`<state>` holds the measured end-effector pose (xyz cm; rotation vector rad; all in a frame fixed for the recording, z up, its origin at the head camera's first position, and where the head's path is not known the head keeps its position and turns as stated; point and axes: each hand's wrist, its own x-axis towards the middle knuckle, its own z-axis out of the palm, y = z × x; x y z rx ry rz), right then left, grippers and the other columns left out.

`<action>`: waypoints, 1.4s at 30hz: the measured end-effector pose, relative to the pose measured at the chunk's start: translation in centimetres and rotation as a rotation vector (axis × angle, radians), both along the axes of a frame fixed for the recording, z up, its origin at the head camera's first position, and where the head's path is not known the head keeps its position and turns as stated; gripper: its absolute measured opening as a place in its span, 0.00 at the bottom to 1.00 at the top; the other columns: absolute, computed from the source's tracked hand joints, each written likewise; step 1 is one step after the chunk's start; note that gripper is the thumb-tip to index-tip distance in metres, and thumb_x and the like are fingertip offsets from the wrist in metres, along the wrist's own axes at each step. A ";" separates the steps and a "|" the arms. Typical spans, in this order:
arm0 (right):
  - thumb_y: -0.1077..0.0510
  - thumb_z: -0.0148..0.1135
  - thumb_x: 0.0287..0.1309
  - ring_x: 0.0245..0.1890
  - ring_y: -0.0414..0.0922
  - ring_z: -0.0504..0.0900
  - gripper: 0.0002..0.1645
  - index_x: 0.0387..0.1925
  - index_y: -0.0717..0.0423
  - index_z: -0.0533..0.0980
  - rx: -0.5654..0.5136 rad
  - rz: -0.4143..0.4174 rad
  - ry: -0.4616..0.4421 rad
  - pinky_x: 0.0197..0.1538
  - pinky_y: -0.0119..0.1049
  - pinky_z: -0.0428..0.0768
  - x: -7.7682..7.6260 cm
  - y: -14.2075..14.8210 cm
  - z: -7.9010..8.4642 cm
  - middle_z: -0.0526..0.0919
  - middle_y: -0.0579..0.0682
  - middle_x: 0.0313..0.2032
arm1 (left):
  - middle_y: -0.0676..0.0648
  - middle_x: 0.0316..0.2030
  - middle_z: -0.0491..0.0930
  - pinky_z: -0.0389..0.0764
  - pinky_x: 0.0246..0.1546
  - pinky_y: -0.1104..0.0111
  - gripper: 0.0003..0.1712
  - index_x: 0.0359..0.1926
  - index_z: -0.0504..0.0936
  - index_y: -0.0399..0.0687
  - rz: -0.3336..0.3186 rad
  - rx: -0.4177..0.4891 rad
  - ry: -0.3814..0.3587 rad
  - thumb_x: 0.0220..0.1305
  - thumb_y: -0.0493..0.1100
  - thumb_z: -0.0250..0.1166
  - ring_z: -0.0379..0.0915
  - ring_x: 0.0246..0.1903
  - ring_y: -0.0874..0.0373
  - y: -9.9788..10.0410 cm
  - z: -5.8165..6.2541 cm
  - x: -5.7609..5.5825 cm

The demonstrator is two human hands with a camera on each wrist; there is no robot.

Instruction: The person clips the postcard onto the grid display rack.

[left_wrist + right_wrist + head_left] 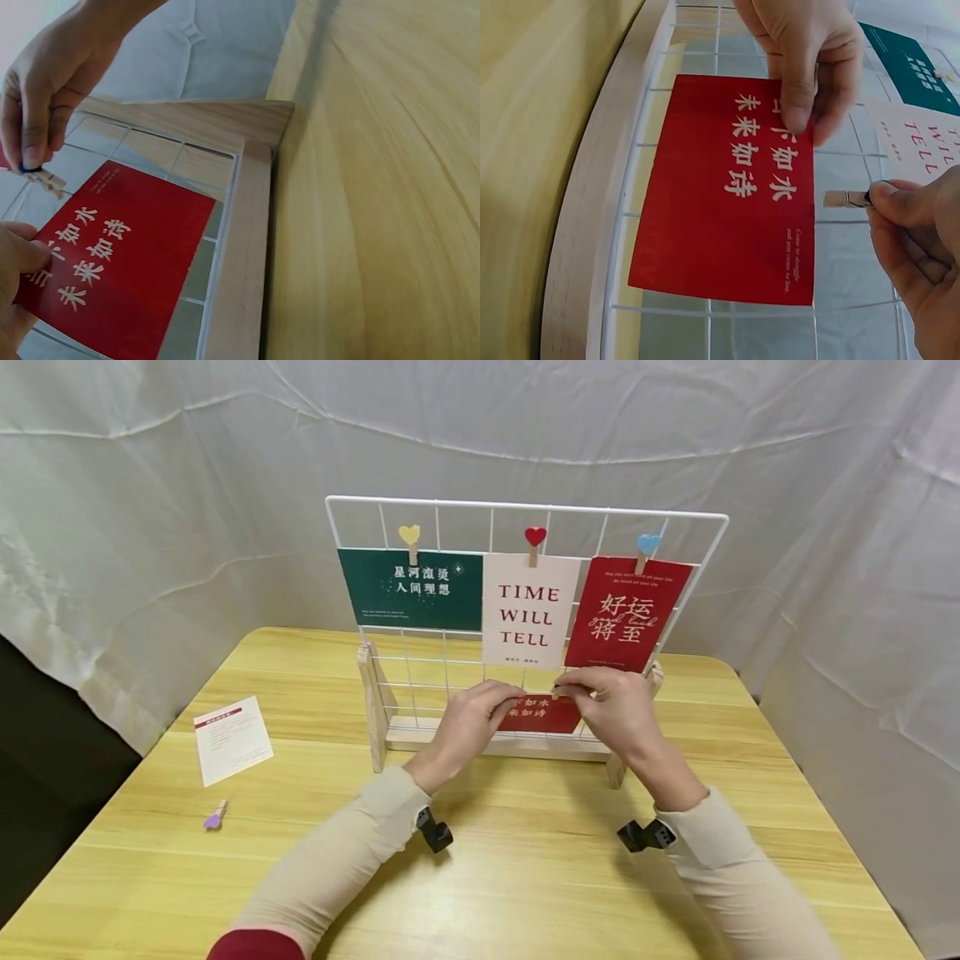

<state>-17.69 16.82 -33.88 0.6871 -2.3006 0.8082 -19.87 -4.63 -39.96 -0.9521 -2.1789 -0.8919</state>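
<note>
My left hand point(467, 727) pinches a red card point(712, 195) with white characters between thumb and fingers, by its upper edge. The card is in front of the lower part of a white wire grid point(525, 507). In my right hand point(621, 710), thumb and fingers pinch a small wooden clothespin point(845, 199) by its dark end. Its wooden tip points toward the card's upper edge, a small gap apart in the right wrist view. Whether its tip is spread cannot be told. Both hands are just below the hanging cards.
Along the grid's upper part hang a green card point(412, 602), a white card point(528, 627) and a red card point(637, 589), each under a heart clothespin. A wooden stand point(420, 739) supports the grid. On the table's left lie a printed card point(236, 747) and a purple-heart clothespin point(215, 816).
</note>
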 end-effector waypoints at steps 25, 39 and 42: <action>0.62 0.73 0.52 0.23 0.41 0.80 0.03 0.32 0.54 0.88 0.083 -0.109 0.064 0.25 0.36 0.74 -0.3 -1.3 -0.9 0.88 0.49 0.32 | 0.51 0.40 0.84 0.74 0.38 0.67 0.07 0.42 0.86 0.48 0.236 -0.068 0.393 0.63 0.37 0.67 0.76 0.40 0.56 0.8 -2.1 -0.7; 0.61 0.71 0.55 0.17 0.39 0.74 0.03 0.33 0.52 0.88 0.144 -0.143 0.061 0.20 0.35 0.69 -0.4 -1.8 -1.1 0.88 0.47 0.31 | 0.49 0.40 0.84 0.78 0.42 0.66 0.08 0.43 0.85 0.45 0.246 -0.061 0.423 0.64 0.33 0.64 0.76 0.40 0.54 0.9 -2.6 -0.8; 0.60 0.71 0.56 0.19 0.40 0.77 0.04 0.34 0.51 0.88 0.156 -0.151 0.051 0.20 0.36 0.71 -0.4 -1.9 -1.1 0.88 0.47 0.32 | 0.49 0.40 0.84 0.78 0.42 0.66 0.09 0.43 0.85 0.45 0.251 -0.063 0.426 0.64 0.33 0.64 0.76 0.41 0.54 0.9 -2.6 -0.8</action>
